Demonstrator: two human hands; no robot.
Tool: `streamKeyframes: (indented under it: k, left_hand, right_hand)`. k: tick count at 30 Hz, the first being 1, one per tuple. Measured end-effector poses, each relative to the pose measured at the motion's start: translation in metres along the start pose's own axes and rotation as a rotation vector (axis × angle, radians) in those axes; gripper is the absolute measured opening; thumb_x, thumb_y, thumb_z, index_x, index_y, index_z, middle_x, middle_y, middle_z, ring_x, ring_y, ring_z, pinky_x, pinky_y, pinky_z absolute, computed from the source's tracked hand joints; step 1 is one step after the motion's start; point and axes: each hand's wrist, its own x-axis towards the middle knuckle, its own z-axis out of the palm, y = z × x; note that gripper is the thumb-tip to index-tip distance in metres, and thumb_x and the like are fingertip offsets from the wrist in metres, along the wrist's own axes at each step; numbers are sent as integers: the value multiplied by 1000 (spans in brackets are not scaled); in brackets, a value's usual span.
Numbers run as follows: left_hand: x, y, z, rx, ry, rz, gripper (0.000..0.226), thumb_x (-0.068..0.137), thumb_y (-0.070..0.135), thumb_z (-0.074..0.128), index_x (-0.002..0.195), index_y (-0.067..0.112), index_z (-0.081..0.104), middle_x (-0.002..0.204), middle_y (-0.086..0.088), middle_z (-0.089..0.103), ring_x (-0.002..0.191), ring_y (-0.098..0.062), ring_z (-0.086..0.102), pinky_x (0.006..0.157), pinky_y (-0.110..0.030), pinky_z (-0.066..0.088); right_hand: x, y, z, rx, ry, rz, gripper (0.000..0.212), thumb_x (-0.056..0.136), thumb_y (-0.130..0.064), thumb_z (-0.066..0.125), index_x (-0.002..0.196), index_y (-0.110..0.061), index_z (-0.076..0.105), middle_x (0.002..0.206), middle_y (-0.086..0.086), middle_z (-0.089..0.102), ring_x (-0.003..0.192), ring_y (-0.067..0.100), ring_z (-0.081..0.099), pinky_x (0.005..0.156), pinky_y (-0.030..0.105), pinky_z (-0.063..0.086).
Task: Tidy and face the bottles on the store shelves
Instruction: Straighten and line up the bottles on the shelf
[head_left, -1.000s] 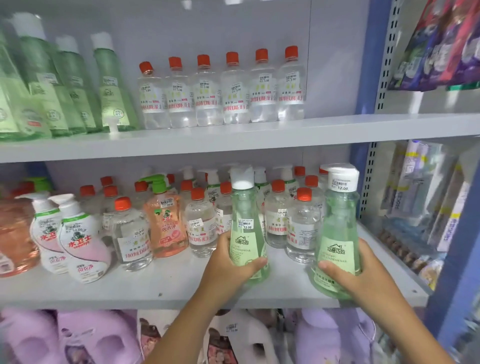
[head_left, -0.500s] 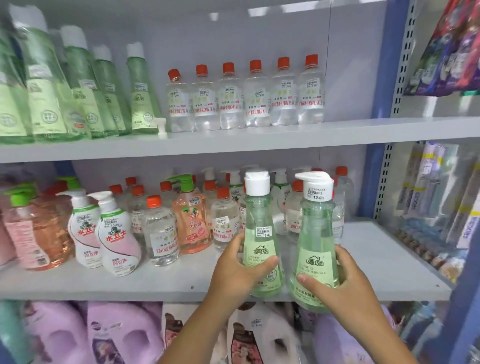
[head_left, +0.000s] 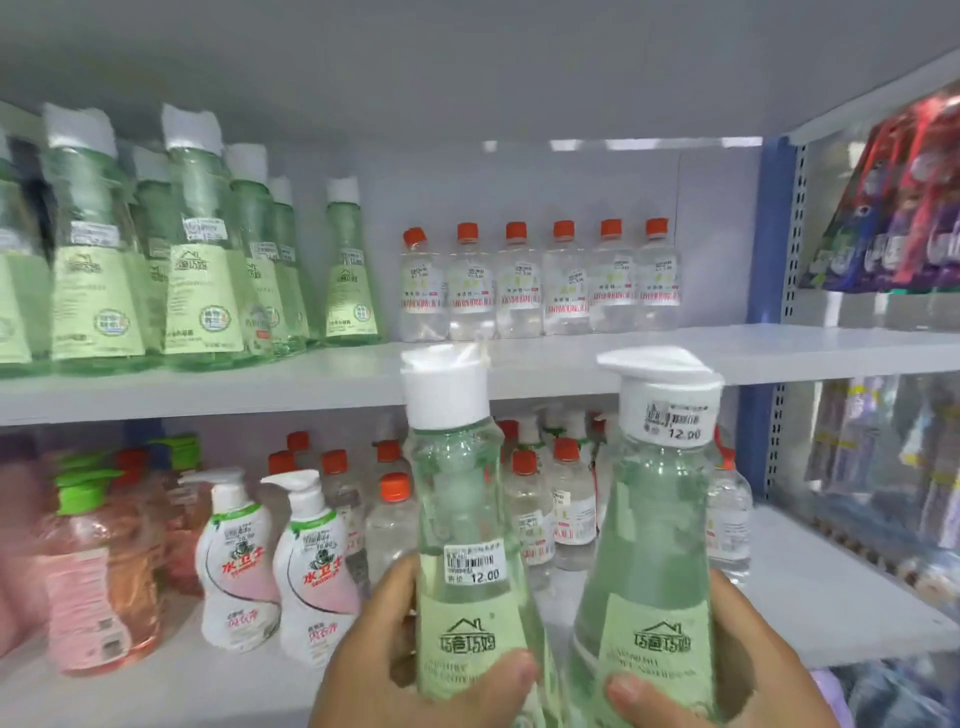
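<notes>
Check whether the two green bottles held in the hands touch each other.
Cannot tell. In the head view the left-hand green bottle and right-hand green bottle stand clearly apart higher up, but their bases converge and overlap near the frame's bottom, with no plain contact or gap.

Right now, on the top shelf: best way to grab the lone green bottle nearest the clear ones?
Grip the green bottle at its narrow upper body, below the white cap, coming from the front-right. It stands upright; a gap separates it from the clear bottles, while other green bottles crowd its left.
</notes>
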Motion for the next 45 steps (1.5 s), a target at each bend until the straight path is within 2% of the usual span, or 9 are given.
streamKeyframes:
  k: [3,6,10,15,20,25,32,38,45]
  left_hand:
    - [-2,43,-39,11,50,84,67,30,45,81,94,60,69,90,7,80,80,-11,78,64,-23,60]
    - [9,92,-70,97,143,227,61,33,52,96,88,57,69,84,14,79,71,-5,76,51,-18,56]
    - [45,140,-105,210,278,370,48,49,61,73,95,46,69,87,23,76,70,0,74,50,-17,55]
    - [95,156,-125,377,360,355,43,71,62,76,107,40,66,91,25,75,72,3,73,66,-30,58]
    - [122,141,-136,520,443,245,76,57,90,66,119,48,60,101,23,73,88,-8,73,80,-43,61]
    - [128,139,-138,568,459,220,43,73,75,70,106,51,59,90,24,72,77,0,71,71,-36,59]
    - [129,129,-146,564,451,232,88,54,93,58,129,47,53,115,19,70,96,-6,71,78,-40,61]
    - [133,137,-145,567,425,237,39,70,77,61,99,55,50,104,31,61,72,9,64,65,-20,50]
    - [140,137,-144,548,399,240,30,81,65,66,83,57,38,96,36,46,75,20,46,57,-7,35]
  right_hand:
    - [2,-49,16,70,-34,-86,83,22,-38,104,96,-57,74,97,-6,80,87,10,77,65,15,58]
    - [25,-91,14,35,-63,-247,80,22,-52,99,98,-52,73,96,-7,80,85,9,77,63,21,61]
    - [73,-142,12,6,-19,-415,79,42,-69,89,112,-40,69,108,-9,78,98,14,76,84,45,59]
    - [148,-161,8,-105,-12,-398,54,63,-50,85,110,-35,65,101,-20,76,89,2,75,77,28,57]
    - [209,-142,9,-138,-64,-259,56,68,-46,88,115,-30,63,103,-10,78,91,11,76,87,41,60]
    - [254,-135,26,-132,-263,-134,49,80,-39,82,121,-22,62,105,-1,79,94,20,77,95,46,58]
    - [291,-121,86,-297,-504,-130,35,89,-36,77,121,-31,63,106,-8,78,96,13,75,84,37,60]
    - [329,-130,145,-510,-651,-163,43,85,-52,77,122,-36,63,114,-9,75,103,16,73,89,44,61]
    - [367,-107,198,-510,-537,-277,45,78,-61,78,116,-40,67,107,-14,75,97,11,72,86,34,60]
